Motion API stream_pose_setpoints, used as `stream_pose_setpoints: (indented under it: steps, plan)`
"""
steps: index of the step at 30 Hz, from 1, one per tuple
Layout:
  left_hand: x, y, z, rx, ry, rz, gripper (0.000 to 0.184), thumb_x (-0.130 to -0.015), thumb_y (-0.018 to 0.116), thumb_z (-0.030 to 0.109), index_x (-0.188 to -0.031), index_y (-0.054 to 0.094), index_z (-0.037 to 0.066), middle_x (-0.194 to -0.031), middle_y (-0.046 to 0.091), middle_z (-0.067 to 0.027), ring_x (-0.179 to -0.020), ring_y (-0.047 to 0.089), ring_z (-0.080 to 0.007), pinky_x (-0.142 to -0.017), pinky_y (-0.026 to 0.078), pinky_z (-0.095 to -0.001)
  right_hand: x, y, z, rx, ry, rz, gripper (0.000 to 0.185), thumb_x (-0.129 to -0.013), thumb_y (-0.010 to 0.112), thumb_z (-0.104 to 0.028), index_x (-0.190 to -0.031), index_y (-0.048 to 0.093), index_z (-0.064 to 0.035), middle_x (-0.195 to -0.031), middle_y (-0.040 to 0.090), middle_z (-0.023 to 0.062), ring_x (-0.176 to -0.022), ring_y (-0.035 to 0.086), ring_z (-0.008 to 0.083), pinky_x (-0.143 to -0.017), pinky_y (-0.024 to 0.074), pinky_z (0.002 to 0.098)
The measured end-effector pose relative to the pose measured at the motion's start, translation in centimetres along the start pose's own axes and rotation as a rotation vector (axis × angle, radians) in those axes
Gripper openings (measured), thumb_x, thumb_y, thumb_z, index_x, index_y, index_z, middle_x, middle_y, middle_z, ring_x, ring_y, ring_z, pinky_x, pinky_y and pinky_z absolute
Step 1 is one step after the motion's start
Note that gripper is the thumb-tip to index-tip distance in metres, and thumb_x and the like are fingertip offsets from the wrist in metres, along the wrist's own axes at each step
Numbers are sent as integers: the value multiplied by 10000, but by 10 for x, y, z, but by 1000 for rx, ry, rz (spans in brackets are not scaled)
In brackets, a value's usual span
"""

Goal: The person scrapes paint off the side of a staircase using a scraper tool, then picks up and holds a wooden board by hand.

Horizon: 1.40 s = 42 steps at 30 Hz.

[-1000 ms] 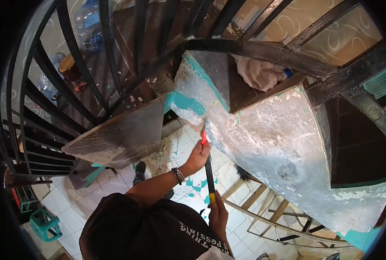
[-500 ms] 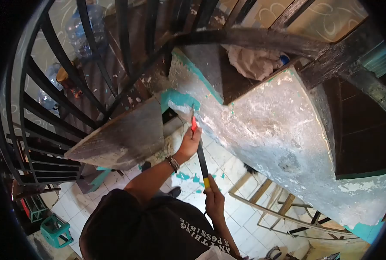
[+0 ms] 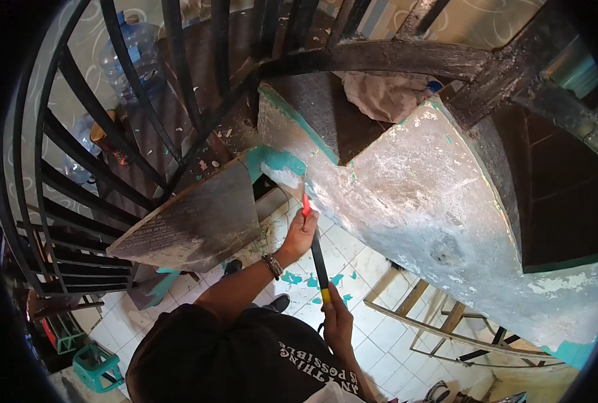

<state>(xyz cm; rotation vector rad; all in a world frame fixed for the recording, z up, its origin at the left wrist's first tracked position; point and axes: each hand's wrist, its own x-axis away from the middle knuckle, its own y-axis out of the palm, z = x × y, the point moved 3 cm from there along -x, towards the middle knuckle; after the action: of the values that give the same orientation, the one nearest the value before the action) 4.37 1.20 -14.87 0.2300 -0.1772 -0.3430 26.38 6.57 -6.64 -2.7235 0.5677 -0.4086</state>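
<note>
My left hand, with a bracelet at its wrist, is closed round the upper part of a long scraper just below its red section. My right hand grips the dark handle lower down, by the yellow band. The scraper's thin tip is hard to make out; it lies against the stair's plastered side, near the lower right edge of a teal paint patch. Around that patch the surface is pale and bare, with worn, flaky spots.
Dark railing bars curve across the left and top. A brown cloth lies on a step. Below are a wooden ladder-like frame, a green stool, teal flakes on white tiles, and a large bottle.
The scraper's tip moved left onto the teal patch, then back down to its lower right edge. Both hands moved with it and kept their grip. The camera view shifted slightly.
</note>
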Motion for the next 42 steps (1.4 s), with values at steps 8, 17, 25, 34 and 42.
stream_pose_setpoints:
  steps: [8, 17, 25, 34, 42]
  plan:
    - [-2, -6, -11, -183, 71, -48, 265, -1002, 488, 277, -913, 480, 28, -731, 484, -54, -688, 485, -146, -645, 428, -315, 15, 14, 8, -4, -76, 109, 422, -984, 473, -111, -1398, 470, -33, -868, 608, 58, -747, 540, 113, -676, 458, 254]
    - [-8, -16, 4, -192, 34, -92, 309, -987, 500, 313, -973, 496, 4, -754, 537, -91, -704, 530, -187, -651, 439, -343, 17, 34, 13, -137, -49, 168, 413, -992, 501, -147, -1390, 486, -39, -829, 541, -1, -738, 467, 78, -680, 412, 209]
    - [2, -9, 17, -223, 68, -120, 321, -984, 496, 317, -980, 483, -3, -758, 519, -99, -707, 515, -196, -662, 434, -347, 32, 35, 4, -235, -81, 233, 430, -1006, 508, -263, -1380, 500, -52, -804, 553, -6, -712, 461, 77, -665, 414, 218]
    - [16, 5, 36, -223, 251, 29, 311, -978, 513, 309, -963, 485, 0, -752, 513, -68, -689, 493, -170, -636, 426, -332, 28, 17, 8, -191, -141, 199, 412, -1005, 510, -251, -1363, 519, -48, -825, 572, -3, -734, 465, 71, -705, 419, 208]
    - [2, -1, 12, -172, 130, -53, 282, -989, 492, 287, -920, 476, 14, -735, 485, -51, -685, 472, -147, -628, 410, -310, 22, 13, 3, -101, -153, 205, 367, -999, 515, -177, -1349, 539, -69, -835, 631, 41, -715, 508, 85, -684, 453, 227]
